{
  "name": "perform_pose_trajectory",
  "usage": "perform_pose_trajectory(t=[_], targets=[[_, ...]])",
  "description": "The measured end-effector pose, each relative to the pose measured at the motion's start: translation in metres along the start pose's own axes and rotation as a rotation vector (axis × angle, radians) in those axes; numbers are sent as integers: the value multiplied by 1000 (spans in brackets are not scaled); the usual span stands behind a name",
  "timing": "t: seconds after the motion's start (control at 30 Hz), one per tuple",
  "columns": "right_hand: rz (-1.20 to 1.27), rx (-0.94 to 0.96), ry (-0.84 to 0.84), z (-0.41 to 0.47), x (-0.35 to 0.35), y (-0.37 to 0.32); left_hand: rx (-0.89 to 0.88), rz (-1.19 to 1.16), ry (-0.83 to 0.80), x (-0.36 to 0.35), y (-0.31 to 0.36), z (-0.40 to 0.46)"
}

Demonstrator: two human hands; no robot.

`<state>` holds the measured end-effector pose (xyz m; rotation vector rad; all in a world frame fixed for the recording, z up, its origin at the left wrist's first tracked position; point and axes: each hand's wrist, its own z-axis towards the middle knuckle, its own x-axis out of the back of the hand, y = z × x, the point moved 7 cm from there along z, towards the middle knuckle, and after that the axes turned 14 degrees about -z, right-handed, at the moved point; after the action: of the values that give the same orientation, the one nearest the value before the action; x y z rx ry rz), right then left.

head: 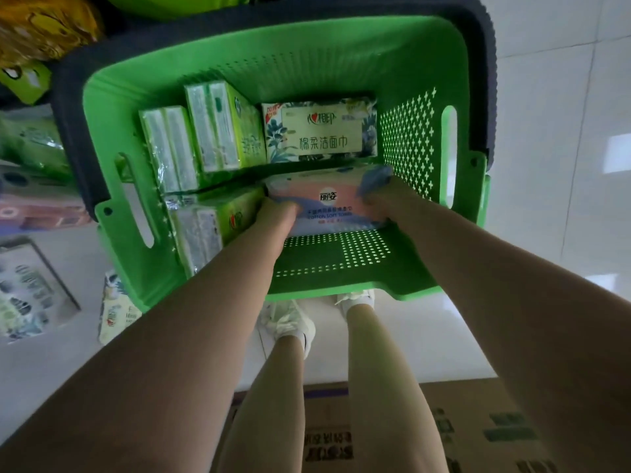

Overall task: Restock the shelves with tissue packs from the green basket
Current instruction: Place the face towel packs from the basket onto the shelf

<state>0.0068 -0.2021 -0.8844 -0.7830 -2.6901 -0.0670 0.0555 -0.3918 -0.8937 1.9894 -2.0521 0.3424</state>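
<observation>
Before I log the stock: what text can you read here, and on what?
"心相印" and "棉柔洁面巾": floral pack at the far side of the green basket.
"丽姿" and "COTTON SOFT TOWEL": pink pack held by the left hand and right hand.
Green packs, floor packs and cardboard box: print too blurred.

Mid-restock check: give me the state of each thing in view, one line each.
green basket: on the floor, partly filled
pink pack: in the basket, gripped at both ends
left hand: grips the pink pack
right hand: grips the pink pack
floral pack: lying in the basket, untouched
green packs: standing on edge in the basket
</observation>
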Motion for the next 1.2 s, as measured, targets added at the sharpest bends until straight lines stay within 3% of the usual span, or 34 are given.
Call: perform_pose_trajectory(t=[0.1,0.27,0.53,0.77,0.93,1.2], targets=[[-128,-54,-38,15,-11,2,-32,-59,-37,-9,-3,9],[-345,8,-78,18,-17,-6,-76,-102,-16,-13,-5,22],[-4,-67,2,2,-4,-2,-42,-151,10,-8,-10,-9],[338,-142,120,-66,19,13,-347,-193,0,24,19,-77],[570,-6,197,-139,54,4,-560,-87,-25,57,59,-145],[636,248,478,-255,143,-35,-870,-168,-2,112,105,-273]])
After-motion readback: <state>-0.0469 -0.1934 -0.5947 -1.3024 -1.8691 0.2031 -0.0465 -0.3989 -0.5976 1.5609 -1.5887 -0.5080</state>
